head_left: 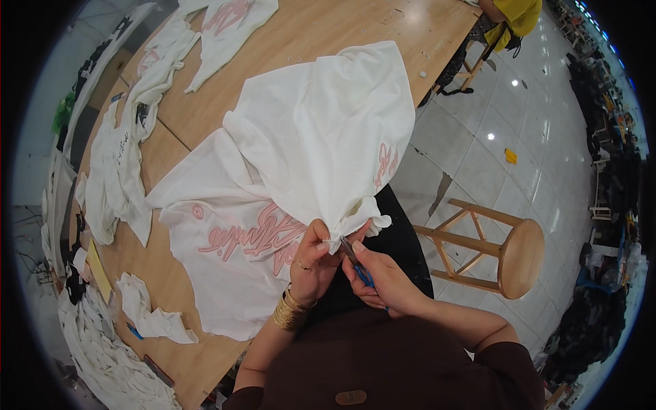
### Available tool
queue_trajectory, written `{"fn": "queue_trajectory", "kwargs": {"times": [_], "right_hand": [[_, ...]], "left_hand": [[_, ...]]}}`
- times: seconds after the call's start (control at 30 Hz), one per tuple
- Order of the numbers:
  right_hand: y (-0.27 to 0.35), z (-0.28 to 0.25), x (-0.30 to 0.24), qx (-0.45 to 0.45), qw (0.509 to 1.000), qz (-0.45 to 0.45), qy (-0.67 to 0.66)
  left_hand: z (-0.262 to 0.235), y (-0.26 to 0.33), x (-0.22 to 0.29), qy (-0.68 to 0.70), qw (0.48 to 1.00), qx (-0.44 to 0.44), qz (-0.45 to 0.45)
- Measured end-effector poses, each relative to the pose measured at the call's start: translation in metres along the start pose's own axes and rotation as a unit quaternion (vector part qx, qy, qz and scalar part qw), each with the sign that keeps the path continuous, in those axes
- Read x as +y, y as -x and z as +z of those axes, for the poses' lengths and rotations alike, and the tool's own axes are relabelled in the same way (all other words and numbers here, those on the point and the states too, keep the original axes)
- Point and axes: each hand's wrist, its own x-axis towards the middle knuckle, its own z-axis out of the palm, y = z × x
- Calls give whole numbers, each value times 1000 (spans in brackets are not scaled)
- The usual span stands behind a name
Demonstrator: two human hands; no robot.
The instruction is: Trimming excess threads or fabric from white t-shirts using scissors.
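A white garment (328, 130) with pink lettering is spread from the table to my lap. My left hand (311, 266), with a gold ring and bracelets at its wrist, pinches a gathered end of it. Blue-handled thread snips (362, 272) sit in my right hand (388, 277), fingers wrapped round the handles. The blades point up at the bunched cloth beside my left fingertips; whether they touch a thread is too small to tell. Under the cloth lies a white printed part (232, 273) with large pink letters; I cannot tell whether it belongs to the same garment.
More white garments (113, 171) lie along the left of the wooden table (205, 102), with a white scrap piece (154, 314) nearer me. A wooden stool (521, 258) stands on the tiled floor at right. Another person in yellow (519, 17) sits at the far right.
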Motion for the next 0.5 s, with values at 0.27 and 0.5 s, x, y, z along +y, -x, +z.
{"fn": "queue_trajectory", "kwargs": {"times": [0.27,0.5], "right_hand": [[-2,0,2,8,1000,-6,-13],[-5,1,3,8,999,-16,-39]], "left_hand": [[-1,1,3,1,999,-14,-29],[9,-2,0,-6,1000,13,5]]}}
